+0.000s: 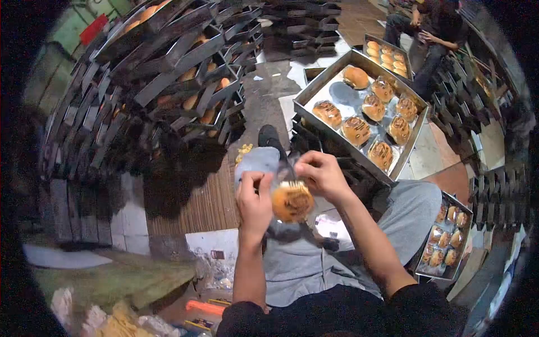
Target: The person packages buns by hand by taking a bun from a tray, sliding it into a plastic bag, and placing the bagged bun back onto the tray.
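Here, both hands' grip closed (bagged bun (292, 201))

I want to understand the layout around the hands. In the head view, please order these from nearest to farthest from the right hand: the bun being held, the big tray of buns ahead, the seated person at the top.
1. Bun: at the right hand, held.
2. Big tray: ahead, slightly right.
3. Seated person: top right, beyond it.

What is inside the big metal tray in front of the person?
The metal tray holds eight round glazed buns on a pale liner, with bare space at its near left. Its underside and support are hidden. The left hand and right hand hold another bun in clear wrap.
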`<state>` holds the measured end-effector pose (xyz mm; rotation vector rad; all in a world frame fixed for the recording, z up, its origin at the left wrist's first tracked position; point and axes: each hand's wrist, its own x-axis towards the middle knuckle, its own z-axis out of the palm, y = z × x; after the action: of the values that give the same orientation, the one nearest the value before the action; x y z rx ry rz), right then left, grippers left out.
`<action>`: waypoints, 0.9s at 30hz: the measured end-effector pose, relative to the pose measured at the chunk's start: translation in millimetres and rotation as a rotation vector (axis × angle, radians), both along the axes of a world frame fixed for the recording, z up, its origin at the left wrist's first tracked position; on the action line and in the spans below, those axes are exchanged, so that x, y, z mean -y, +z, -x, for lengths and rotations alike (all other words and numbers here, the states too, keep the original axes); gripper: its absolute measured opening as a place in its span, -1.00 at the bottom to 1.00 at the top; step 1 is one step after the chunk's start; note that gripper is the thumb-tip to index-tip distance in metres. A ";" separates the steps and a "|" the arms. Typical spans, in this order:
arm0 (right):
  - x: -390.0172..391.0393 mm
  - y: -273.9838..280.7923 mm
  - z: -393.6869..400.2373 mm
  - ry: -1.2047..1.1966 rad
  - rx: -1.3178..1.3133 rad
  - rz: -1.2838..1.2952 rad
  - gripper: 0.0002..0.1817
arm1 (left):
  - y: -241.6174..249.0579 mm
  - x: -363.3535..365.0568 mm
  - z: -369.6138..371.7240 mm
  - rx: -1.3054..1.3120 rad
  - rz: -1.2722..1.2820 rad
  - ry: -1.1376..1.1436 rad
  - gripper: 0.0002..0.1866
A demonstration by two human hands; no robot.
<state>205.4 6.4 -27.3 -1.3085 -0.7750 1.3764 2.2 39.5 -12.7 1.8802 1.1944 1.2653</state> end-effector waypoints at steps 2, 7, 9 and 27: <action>-11.3 -36.7 4.3 -0.052 -0.198 -0.042 -0.82 | 6.4 10.6 17.3 -0.055 0.019 0.088 -0.80; 29.1 -88.4 51.6 0.026 -0.583 0.162 -0.81 | -17.6 49.1 71.1 -0.082 0.385 0.169 -0.80; 41.0 -104.1 66.2 0.076 -0.774 0.185 -0.74 | -27.6 71.0 77.9 0.063 0.656 0.220 -0.79; -52.6 40.6 -158.6 -0.622 0.328 -0.001 -0.40 | -51.2 44.6 -83.1 -0.029 0.187 -0.201 -0.57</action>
<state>363.9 59.0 13.3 -1.6213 -0.5101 0.6764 85.3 -5.2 -63.9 1.8344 1.0677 0.9875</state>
